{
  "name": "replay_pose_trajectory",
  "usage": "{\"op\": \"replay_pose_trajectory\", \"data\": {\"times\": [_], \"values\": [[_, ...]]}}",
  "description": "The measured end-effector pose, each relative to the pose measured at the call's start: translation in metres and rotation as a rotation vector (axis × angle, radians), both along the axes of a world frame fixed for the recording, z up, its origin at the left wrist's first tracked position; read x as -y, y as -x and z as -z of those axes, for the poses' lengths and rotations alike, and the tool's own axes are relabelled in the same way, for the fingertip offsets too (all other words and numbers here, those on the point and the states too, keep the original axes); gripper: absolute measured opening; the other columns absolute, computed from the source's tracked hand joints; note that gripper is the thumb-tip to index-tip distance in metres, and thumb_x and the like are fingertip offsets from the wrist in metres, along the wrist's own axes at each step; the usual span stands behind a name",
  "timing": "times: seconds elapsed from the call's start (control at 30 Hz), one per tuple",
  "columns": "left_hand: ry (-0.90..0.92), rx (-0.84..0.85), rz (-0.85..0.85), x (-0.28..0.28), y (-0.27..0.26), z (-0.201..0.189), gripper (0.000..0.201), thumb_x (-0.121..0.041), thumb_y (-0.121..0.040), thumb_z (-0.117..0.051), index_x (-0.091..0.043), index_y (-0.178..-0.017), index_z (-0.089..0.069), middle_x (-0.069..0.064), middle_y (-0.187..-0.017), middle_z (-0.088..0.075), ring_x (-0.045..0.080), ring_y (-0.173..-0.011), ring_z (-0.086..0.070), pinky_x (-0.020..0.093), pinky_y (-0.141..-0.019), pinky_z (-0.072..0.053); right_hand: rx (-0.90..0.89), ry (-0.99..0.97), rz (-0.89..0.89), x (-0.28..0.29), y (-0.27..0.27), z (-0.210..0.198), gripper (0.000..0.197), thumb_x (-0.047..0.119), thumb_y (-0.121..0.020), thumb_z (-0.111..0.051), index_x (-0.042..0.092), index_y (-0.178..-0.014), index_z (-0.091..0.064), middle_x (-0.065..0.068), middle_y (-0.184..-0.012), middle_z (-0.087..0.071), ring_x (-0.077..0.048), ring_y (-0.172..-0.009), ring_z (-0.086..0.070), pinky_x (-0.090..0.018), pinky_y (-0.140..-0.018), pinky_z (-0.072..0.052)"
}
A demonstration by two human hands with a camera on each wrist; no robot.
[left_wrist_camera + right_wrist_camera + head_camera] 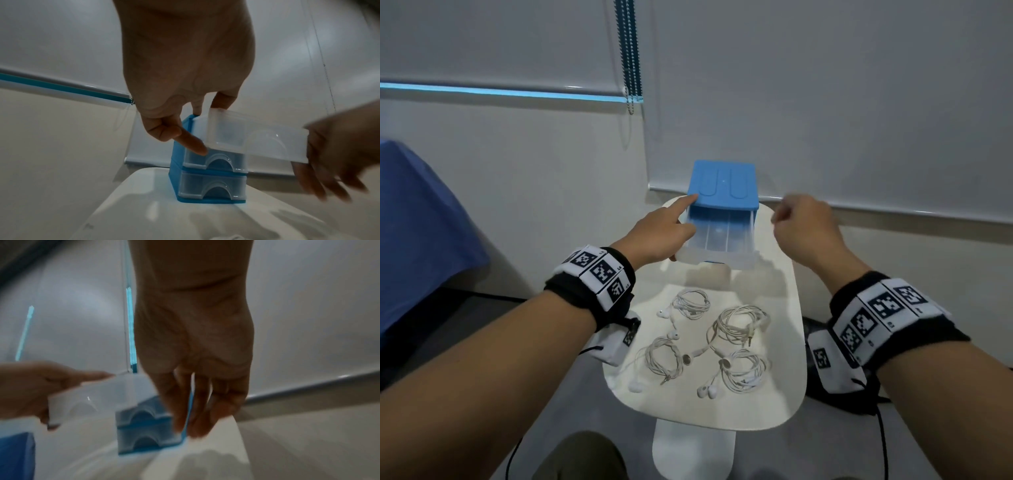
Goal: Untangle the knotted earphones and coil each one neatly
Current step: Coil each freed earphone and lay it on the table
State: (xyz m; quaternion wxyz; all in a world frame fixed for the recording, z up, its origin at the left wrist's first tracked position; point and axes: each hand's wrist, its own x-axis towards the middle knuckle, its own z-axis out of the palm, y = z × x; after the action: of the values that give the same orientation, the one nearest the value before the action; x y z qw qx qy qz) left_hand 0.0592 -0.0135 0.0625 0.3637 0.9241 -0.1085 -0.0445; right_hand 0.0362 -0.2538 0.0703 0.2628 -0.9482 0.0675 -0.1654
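Four white coiled earphones [717,337] lie on the near half of the cream table [789,394], bare margin around them. At the far edge, the left hand [659,234] grips the pulled-out clear top drawer [722,236] of the blue drawer unit [722,183], index finger extended. The right hand [806,229] hovers right, fingers loosely curled, empty. No readable writing

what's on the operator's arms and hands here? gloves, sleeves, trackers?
Bare forearms, no gloves or sleeves. Left hand and right hand are uncovered. Each wrist has a black band carrying white square fiducial tags, a tagged white block slung beneath, and thin black cables trailing down.
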Motion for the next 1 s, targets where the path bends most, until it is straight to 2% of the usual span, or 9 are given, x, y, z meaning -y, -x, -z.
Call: {"op": "replay_pose_trajectory", "data": {"times": [0.1,0.17,0.23,0.33,0.47,0.6,0.73,0.87,1.0], "values": [[-0.002,-0.004,-0.003,0.0,-0.001,0.004,0.066,-0.028,-0.097,-0.044,-0.054,-0.155,-0.026,0.004,-0.103,-0.068,0.024,-0.08,-0.073,0.036,-0.089,-0.051,-0.55,0.088,-0.194,0.014,0.011,0.027,0.019,0.008,-0.093,-0.058,0.015,-0.094,-0.075,-0.01,-0.095,-0.075,-0.027,-0.088,-0.072,-0.033,-0.076,-0.059],[0.002,-0.004,-0.013,0.001,-0.001,0.002,0.065,-0.027,-0.097,-0.043,-0.053,-0.155,-0.027,0.001,-0.103,-0.068,0.023,-0.08,-0.073,0.034,-0.089,-0.05,-0.695,0.006,-0.322,0.015,0.016,0.049,0.007,0.015,-0.091,-0.071,0.02,-0.09,-0.075,-0.008,-0.094,-0.077,-0.017,-0.076,-0.069,-0.027,-0.065,-0.054],[-0.007,0.001,-0.017,0.002,-0.001,0.0,0.065,-0.027,-0.097,-0.042,-0.052,-0.156,-0.027,0.0,-0.104,-0.068,0.022,-0.08,-0.073,0.033,-0.088,-0.05,-0.635,-0.052,-0.384,0.011,0.018,0.066,0.012,0.022,-0.084,-0.083,0.018,-0.093,-0.077,-0.006,-0.091,-0.078,-0.014,-0.072,-0.067,-0.024,-0.065,-0.052],[-0.019,-0.006,-0.022,0.002,-0.003,0.001,0.066,-0.029,-0.097,-0.042,-0.054,-0.156,-0.028,0.0,-0.107,-0.068,0.021,-0.08,-0.074,0.032,-0.083,-0.049,-0.573,-0.075,-0.436,0.002,0.019,0.076,0.022,0.016,-0.075,-0.09,0.014,-0.093,-0.077,0.005,-0.075,-0.075,-0.009,-0.068,-0.071,-0.021,-0.071,-0.055],[-0.02,-0.04,-0.019,0.0,-0.006,0.002,0.067,-0.032,-0.095,-0.042,-0.059,-0.154,-0.026,0.001,-0.112,-0.067,0.021,-0.08,-0.075,0.033,-0.087,-0.051,-0.496,0.09,-0.483,-0.007,0.02,0.08,0.019,0.006,-0.075,-0.085,0.021,-0.077,-0.074,0.01,-0.067,-0.07,-0.004,-0.061,-0.065,-0.026,-0.074,-0.058],[-0.033,-0.06,-0.003,-0.002,-0.005,0.001,0.068,-0.032,-0.096,-0.042,-0.061,-0.154,-0.023,0.0,-0.114,-0.064,0.02,-0.079,-0.075,0.035,-0.075,-0.047,-0.427,0.141,-0.468,0.003,0.02,0.075,0.025,0.005,-0.08,-0.079,0.026,-0.073,-0.068,0.013,-0.065,-0.065,-0.003,-0.06,-0.059,-0.021,-0.064,-0.049],[-0.033,-0.071,0.003,-0.003,-0.005,0.0,0.069,-0.031,-0.095,-0.043,-0.061,-0.154,-0.022,0.0,-0.102,-0.064,0.019,-0.079,-0.075,0.035,-0.07,-0.044,-0.33,0.125,-0.467,0.019,0.022,0.054,0.022,0.009,-0.081,-0.082,0.025,-0.075,-0.07,0.012,-0.064,-0.065,0.0,-0.057,-0.058,-0.017,-0.062,-0.046],[-0.006,-0.106,0.005,-0.004,-0.005,-0.002,0.071,-0.028,-0.094,-0.045,-0.06,-0.154,-0.023,-0.002,-0.09,-0.059,0.019,-0.079,-0.075,0.034,-0.071,-0.043,-0.262,0.068,-0.513,0.032,0.03,0.018,0.022,0.005,-0.081,-0.083,0.023,-0.072,-0.071,0.005,-0.064,-0.07,-0.005,-0.057,-0.061,-0.02,-0.063,-0.049],[0.033,-0.172,0.051,-0.007,-0.005,-0.003,0.077,-0.025,-0.093,-0.047,-0.064,-0.153,-0.019,0.005,-0.103,-0.061,0.022,-0.076,-0.077,0.032,-0.071,-0.043,-0.183,-0.089,-0.536,0.038,0.033,-0.025,0.012,0.003,-0.083,-0.082,0.012,-0.08,-0.075,-0.003,-0.068,-0.074,-0.011,-0.06,-0.065,-0.031,-0.067,-0.052]]}}
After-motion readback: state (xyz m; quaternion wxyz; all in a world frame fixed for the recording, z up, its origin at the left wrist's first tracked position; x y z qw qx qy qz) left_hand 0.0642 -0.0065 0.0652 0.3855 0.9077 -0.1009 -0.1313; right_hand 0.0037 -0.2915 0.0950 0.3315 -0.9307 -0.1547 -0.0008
